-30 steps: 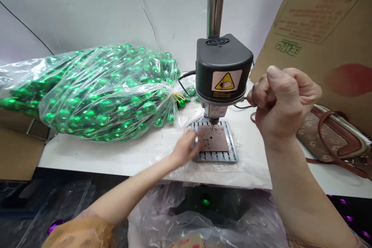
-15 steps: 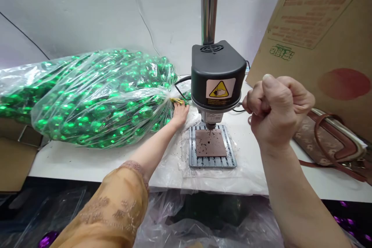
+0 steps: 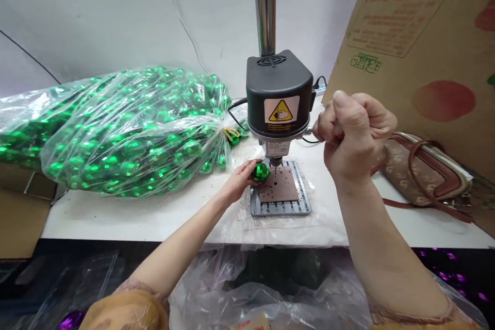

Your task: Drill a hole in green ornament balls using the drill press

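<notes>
Pinched in the fingers of my left hand (image 3: 243, 178) is a shiny green faceted ball (image 3: 260, 171). It is just left of the bit of a black bench drill press (image 3: 279, 94), over the left part of a brown square board (image 3: 284, 190). That board, with a small hole and dark shavings on it, rests on the grooved metal base (image 3: 270, 210). My right hand (image 3: 353, 134) is closed in a fist at the right side of the drill head, around what appears to be its feed lever handle, mostly hidden by the fingers.
A clear plastic bag (image 3: 131, 139) full of green faceted balls lies at left, its neck bound with a yellow tie (image 3: 232, 133). On the right are a brown handbag (image 3: 429, 170) and a large cardboard box (image 3: 410, 51). Plastic sheeting (image 3: 209, 289) hangs below the table edge.
My left hand has come away from the bag's tied neck and moved right and toward me, now holding a green ball by the drill bit. My right hand stays at the lever.
</notes>
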Action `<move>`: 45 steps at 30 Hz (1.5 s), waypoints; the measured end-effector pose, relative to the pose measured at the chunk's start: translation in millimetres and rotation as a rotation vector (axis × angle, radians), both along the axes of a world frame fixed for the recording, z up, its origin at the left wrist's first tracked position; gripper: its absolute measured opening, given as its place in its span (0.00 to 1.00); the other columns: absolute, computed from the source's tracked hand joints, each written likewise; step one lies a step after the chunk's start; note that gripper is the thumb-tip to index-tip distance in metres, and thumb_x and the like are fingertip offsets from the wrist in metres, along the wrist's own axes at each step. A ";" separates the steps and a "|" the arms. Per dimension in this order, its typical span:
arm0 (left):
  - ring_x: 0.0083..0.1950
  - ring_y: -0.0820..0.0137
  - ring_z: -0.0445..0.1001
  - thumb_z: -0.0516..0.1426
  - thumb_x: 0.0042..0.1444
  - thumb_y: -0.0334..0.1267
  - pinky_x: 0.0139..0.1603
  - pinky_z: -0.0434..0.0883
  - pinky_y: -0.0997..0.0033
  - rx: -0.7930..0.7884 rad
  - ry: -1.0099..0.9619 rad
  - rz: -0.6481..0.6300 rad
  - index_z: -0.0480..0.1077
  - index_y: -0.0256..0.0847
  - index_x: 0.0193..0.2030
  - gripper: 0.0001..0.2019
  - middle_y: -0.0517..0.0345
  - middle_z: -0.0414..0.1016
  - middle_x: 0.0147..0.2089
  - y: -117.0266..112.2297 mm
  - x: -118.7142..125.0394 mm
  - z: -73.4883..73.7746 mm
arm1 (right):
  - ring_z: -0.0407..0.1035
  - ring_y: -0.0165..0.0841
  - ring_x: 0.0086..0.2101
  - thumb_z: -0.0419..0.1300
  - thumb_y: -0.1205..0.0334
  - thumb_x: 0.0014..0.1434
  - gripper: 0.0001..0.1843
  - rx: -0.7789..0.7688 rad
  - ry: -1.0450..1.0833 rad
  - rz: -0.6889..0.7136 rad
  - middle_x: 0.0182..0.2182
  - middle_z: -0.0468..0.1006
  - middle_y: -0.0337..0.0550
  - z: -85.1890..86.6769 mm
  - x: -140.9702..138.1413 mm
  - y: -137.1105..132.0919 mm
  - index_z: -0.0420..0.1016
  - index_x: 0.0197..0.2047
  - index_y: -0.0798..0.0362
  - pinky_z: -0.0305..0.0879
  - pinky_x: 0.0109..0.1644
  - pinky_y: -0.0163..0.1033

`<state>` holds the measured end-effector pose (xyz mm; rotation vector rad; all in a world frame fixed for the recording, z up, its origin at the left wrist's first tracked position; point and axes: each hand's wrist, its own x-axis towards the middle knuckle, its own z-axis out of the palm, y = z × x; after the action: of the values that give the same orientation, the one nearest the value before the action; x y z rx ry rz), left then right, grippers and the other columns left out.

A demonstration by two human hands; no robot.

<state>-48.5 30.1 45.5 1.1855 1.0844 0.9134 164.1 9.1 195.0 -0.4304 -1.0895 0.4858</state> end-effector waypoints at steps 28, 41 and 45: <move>0.58 0.56 0.76 0.69 0.54 0.43 0.61 0.73 0.54 0.536 0.387 0.050 0.72 0.43 0.59 0.26 0.48 0.76 0.57 -23.8 38.1 -38.3 | 0.51 0.21 0.16 0.62 0.58 0.63 0.28 0.059 -0.096 -0.014 0.13 0.51 0.30 -12.8 4.0 -4.3 0.51 0.18 0.52 0.50 0.22 0.36; 0.59 0.56 0.75 0.70 0.52 0.42 0.61 0.73 0.54 0.544 0.412 0.065 0.73 0.42 0.56 0.25 0.47 0.75 0.57 -22.6 41.3 -38.5 | 0.47 0.20 0.15 0.61 0.65 0.61 0.29 0.186 -0.067 0.006 0.13 0.51 0.31 -36.0 1.9 -7.9 0.45 0.17 0.54 0.44 0.20 0.34; 0.59 0.56 0.74 0.70 0.53 0.42 0.62 0.73 0.54 0.546 0.410 0.056 0.73 0.42 0.56 0.25 0.47 0.75 0.57 -22.8 41.3 -37.1 | 0.46 0.20 0.16 0.61 0.65 0.59 0.30 0.210 -0.056 -0.018 0.13 0.50 0.31 -42.1 2.4 -6.3 0.44 0.17 0.53 0.43 0.21 0.35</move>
<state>-7.1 7.3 8.4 1.8603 1.2337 1.0760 166.5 2.9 152.9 -0.2700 -1.1761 0.3406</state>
